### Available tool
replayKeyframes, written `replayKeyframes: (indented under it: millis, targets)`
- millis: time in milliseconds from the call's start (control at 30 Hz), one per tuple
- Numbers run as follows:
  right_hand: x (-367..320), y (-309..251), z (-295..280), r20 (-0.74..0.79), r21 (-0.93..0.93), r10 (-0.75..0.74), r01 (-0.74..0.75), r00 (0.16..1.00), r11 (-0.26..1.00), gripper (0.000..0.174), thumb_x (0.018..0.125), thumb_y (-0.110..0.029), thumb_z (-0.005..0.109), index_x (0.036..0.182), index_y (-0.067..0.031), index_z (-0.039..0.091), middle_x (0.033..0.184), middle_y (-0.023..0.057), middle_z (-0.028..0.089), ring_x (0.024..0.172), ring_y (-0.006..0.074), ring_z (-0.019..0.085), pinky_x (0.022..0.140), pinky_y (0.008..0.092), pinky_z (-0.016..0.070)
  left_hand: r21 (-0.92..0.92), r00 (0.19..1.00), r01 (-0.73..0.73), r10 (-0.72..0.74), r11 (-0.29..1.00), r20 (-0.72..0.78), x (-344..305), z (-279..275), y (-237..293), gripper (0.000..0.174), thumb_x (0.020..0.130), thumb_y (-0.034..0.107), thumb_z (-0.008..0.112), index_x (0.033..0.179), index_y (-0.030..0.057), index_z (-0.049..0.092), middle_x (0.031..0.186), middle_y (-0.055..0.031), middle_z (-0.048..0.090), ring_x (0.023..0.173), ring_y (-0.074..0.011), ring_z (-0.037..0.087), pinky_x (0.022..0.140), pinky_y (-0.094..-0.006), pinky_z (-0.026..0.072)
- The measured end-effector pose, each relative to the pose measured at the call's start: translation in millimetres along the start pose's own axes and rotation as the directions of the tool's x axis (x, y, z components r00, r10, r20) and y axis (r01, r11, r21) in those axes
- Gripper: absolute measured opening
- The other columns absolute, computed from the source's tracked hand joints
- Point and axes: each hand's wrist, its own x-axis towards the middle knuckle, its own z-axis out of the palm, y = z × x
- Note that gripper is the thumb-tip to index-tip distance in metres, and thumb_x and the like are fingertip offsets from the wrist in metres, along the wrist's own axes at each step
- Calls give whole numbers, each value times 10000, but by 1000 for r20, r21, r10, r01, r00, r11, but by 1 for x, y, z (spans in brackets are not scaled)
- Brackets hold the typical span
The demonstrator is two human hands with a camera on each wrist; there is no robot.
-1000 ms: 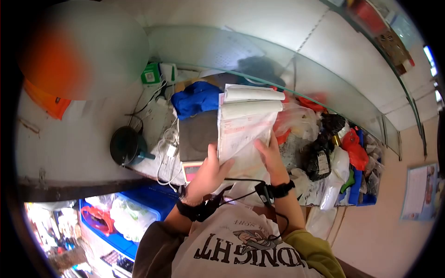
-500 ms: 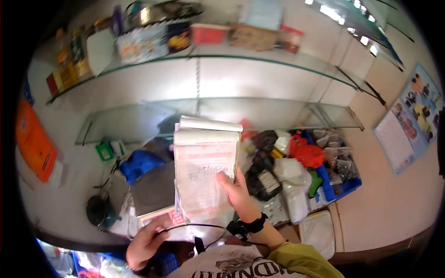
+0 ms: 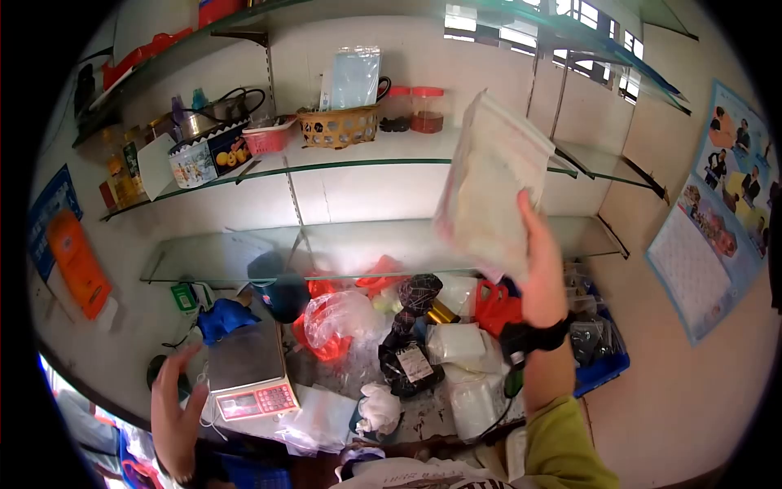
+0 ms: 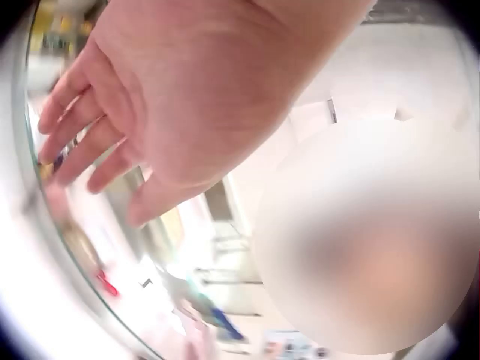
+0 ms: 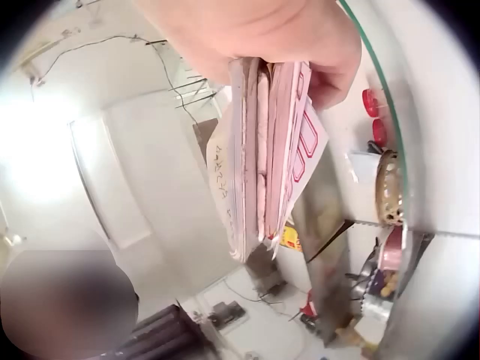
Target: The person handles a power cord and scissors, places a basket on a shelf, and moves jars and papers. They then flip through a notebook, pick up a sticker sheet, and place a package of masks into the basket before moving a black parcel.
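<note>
My right hand (image 3: 544, 262) grips a thick receipt pad (image 3: 494, 183), raised in front of the glass shelves with its thumb on the near face. In the right wrist view the stacked page edges of the pad (image 5: 259, 161) show beneath the hand (image 5: 277, 34), along with handwriting on one side and large red print on the other. My left hand (image 3: 175, 416) is held out with nothing in it, beside a weighing scale (image 3: 247, 359). The left wrist view shows the left palm (image 4: 202, 90) with its fingers extended.
Glass shelves cross the wall, one bearing a wicker basket (image 3: 338, 128) and red-lidded jars (image 3: 427, 110). Below, a black-wrapped parcel (image 3: 411, 368), red bags (image 3: 497, 308) and a blue tray (image 3: 601, 375) crowd the counter. A poster (image 3: 713, 220) hangs at the right.
Both hands were at the pad a second ago; the left hand has let go and moved left. The right hand has lifted the pad up and to the right. The head view has tilted up.
</note>
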Motion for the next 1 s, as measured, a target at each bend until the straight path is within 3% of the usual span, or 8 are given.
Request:
replayKeyframes:
  millis: [100,167,333,567,700,767,867,1000]
  targets:
    - [8,-58,26,149,152,163,-185,975,971,520,913,-312,585,1315,-21,430,1226,107,543,1083,207,563,899,339,468,-577,920,-306,392,757,27,64,8,71,470,872,210,522,1287,2,444,1221,-138,558,1094,-243,547,923,-352,399]
    - [11,-81,43,156,-207,-63,94,986,974,480,919,-327,570,1285,-33,467,1163,108,583,1011,210,607,843,324,510,-803,901,-183,423,566,92,113,25,113,505,913,270,488,1326,-2,384,1260,-135,517,1088,-216,549,903,-322,407]
    - [108,-74,24,339,-303,322,-221,884,927,450,900,-300,606,1235,-15,509,1112,100,612,947,174,629,789,295,531,-911,836,218,415,351,360,261,121,171,725,892,574,473,1351,28,343,1230,-159,495,1058,-279,566,853,-377,479]
    - [163,-63,23,216,-590,567,-357,795,725,501,861,-285,654,1248,-10,496,1118,109,612,923,181,636,788,307,536,-933,913,343,193,113,359,348,207,188,335,887,339,567,1078,64,556,934,-75,599,777,-186,567,669,-320,472]
    - [197,-52,-15,262,-302,419,-338,870,891,511,878,-249,629,1273,29,462,1169,135,586,996,186,612,833,321,519,-936,947,322,45,-138,319,357,238,191,162,875,127,585,1015,48,563,882,-72,600,763,-193,583,616,-294,508]
    - [189,-49,0,-27,294,305,-284,952,913,454,858,-218,620,1200,50,486,1183,142,552,1022,263,573,884,404,483,-909,951,309,86,-281,297,354,245,196,233,881,54,553,1095,26,467,1004,-112,570,785,-212,594,615,-316,558]
    - [201,-33,-8,166,98,345,-364,924,926,457,851,-215,626,1179,62,469,1174,143,516,1071,290,522,913,433,451,-885,966,236,-1,-401,258,355,256,204,462,868,14,560,1174,54,216,1118,-162,456,860,-287,593,684,-391,616]
    - [226,3,-10,131,-171,272,-248,953,953,505,819,-176,651,1203,66,430,1213,149,471,1106,293,495,913,434,441,-903,940,264,-120,-338,320,350,258,209,259,903,40,526,1115,-32,395,1099,-178,481,915,-310,588,778,-371,589]
